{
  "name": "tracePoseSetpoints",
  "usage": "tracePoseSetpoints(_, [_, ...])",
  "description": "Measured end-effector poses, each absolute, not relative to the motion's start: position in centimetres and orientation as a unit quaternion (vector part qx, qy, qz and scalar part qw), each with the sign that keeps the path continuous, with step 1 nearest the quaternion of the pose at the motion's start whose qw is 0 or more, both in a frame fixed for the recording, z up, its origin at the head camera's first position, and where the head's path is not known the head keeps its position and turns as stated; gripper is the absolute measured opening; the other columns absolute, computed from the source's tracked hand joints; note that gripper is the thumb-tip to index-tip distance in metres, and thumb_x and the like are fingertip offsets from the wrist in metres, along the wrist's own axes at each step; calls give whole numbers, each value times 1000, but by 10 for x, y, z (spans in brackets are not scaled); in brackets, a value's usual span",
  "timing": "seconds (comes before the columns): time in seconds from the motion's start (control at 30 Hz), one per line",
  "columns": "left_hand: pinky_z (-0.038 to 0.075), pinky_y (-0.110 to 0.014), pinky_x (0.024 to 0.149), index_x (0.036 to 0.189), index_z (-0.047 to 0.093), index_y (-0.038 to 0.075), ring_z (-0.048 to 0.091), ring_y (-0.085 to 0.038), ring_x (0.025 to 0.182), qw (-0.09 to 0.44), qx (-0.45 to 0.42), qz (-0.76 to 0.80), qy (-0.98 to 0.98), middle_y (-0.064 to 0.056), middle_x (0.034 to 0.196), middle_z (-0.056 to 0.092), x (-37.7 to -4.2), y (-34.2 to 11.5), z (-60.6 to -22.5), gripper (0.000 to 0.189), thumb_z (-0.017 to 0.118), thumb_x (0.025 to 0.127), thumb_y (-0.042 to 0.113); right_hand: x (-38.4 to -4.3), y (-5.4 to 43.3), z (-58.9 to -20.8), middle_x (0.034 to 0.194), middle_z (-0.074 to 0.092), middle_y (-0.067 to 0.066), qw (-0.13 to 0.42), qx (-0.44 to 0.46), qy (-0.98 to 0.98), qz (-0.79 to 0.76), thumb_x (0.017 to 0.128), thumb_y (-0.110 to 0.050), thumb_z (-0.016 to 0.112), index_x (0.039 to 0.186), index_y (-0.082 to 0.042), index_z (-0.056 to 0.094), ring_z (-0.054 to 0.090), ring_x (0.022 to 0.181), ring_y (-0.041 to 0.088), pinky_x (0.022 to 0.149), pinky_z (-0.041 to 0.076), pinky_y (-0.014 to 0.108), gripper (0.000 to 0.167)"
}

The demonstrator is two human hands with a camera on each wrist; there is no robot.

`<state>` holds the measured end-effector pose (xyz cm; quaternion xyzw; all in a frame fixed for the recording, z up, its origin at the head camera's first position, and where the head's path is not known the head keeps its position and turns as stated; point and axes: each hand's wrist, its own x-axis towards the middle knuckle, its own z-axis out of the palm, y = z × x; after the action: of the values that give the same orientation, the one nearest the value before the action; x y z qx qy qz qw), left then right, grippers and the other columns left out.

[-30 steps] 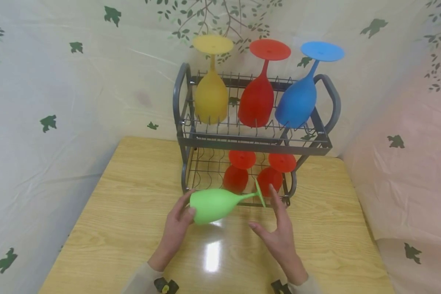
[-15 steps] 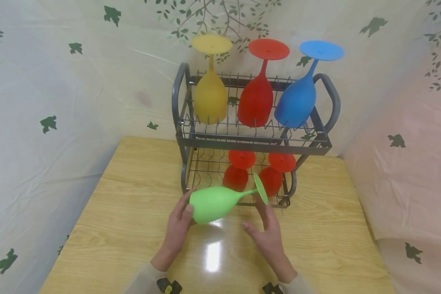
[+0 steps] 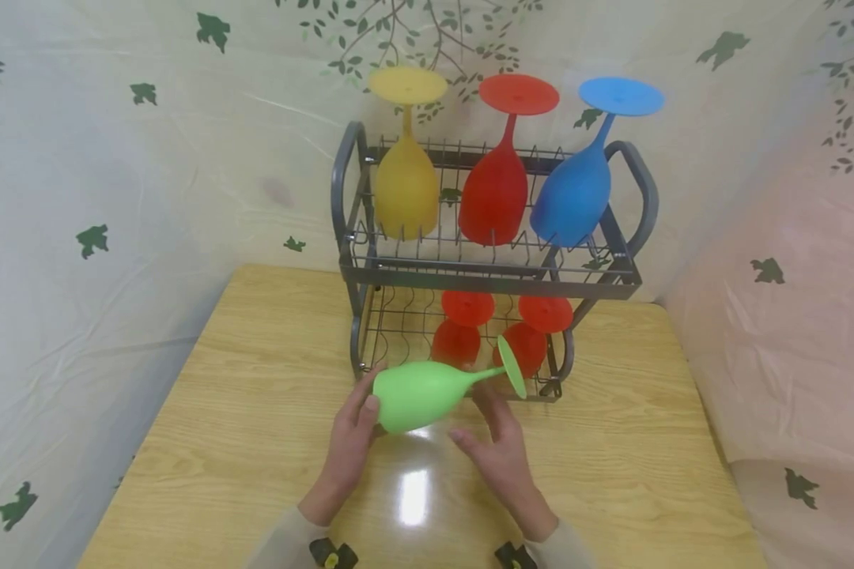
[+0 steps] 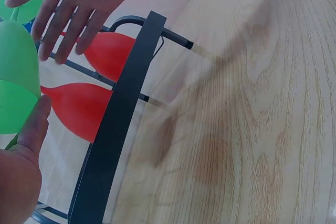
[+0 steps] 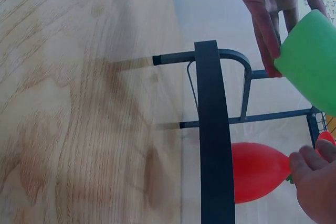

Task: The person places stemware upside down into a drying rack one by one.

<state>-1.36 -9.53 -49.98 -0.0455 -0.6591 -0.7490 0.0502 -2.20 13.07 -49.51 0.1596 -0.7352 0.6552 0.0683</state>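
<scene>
A green plastic wine glass (image 3: 420,397) lies sideways in the air in front of the rack, its foot pointing right. My left hand (image 3: 349,442) grips the bowl near the rim, the thumb on the near side and fingers round the back. Just below the stem, my right hand (image 3: 501,462) is held with its fingers extended, some hidden behind the glass. In the left wrist view the right hand (image 4: 86,3) shows spread fingers beside the glass; contact with the stem cannot be made out. The right wrist view shows the left hand's fingers (image 5: 268,35) against the green bowl.
A dark two-tier dish rack (image 3: 491,280) stands at the table's back. Its top tier bears upside-down yellow (image 3: 406,190), red (image 3: 494,194) and blue (image 3: 572,201) wine glasses. Two red glasses, one left (image 3: 455,341) and one right (image 3: 530,348), sit below on the wooden table (image 3: 256,379).
My right hand has moved left, from beside the foot to under the stem. The green glass has shifted slightly right and its foot has turned a little, still held by my left hand.
</scene>
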Motion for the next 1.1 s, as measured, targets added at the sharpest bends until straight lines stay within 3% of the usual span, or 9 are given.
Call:
tracePoseSetpoints(0.17, [62, -41, 85, 158, 40, 7, 58, -51, 120, 41, -41, -749, -660, -22, 168, 24, -12, -92, -501, 50, 42, 112, 25, -24, 124, -493, 157, 45, 22, 65, 191, -722, 662, 88, -8, 79, 155, 1, 41, 49, 142, 20, 117, 37, 31, 77])
tracePoseSetpoints(0.37, [63, -40, 84, 158, 41, 8, 60, -48, 117, 36, -38, -749, -661, -23, 166, 26, -12, -89, -501, 49, 41, 112, 24, -23, 118, -492, 156, 50, 8, 48, 173, -722, 668, 89, -6, 78, 154, -4, 42, 50, 141, 27, 116, 40, 36, 75])
tracePoseSetpoints(0.57, [63, -41, 84, 158, 41, 8, 62, -45, 115, 35, -35, -750, -660, -22, 163, 33, -13, -88, -502, 48, 39, 112, 24, -22, 114, -495, 153, 52, 11, 39, 155, -720, 676, 89, -3, 76, 152, -8, 44, 52, 139, 31, 114, 43, 41, 70])
tracePoseSetpoints(0.77, [61, -41, 90, 161, 36, 10, 55, -53, 126, 24, -46, -752, -657, -23, 168, 21, -13, -89, -503, 52, 33, 113, 31, -23, 110, -494, 152, 51, 14, 34, 148, -712, 686, 90, -1, 75, 152, -3, 42, 52, 139, 31, 113, 43, 35, 70])
tracePoseSetpoints(0.9, [54, -52, 101, 163, 30, 12, 47, -51, 137, 26, -70, -725, -685, -21, 170, 18, -12, -95, -505, 54, 27, 114, 33, -26, 110, -494, 154, 49, 15, 42, 157, -711, 684, 91, 1, 74, 154, -3, 40, 50, 141, 32, 114, 41, 34, 71])
tracePoseSetpoints(1.0, [43, -64, 108, 163, 33, 18, 45, -46, 141, 50, -82, -669, -737, -17, 166, 31, -12, -100, -507, 52, 27, 113, 30, -28, 109, -493, 155, 48, 15, 47, 159, -712, 682, 91, 1, 74, 155, -4, 39, 48, 142, 33, 114, 40, 35, 73])
tracePoseSetpoints(1.1, [42, -68, 107, 162, 37, 19, 49, -43, 139, 82, -102, -610, -782, -14, 161, 42, -13, -107, -509, 51, 32, 111, 23, -31, 108, -492, 156, 47, 14, 48, 150, -716, 681, 90, -1, 76, 155, -4, 38, 47, 143, 34, 115, 39, 35, 76])
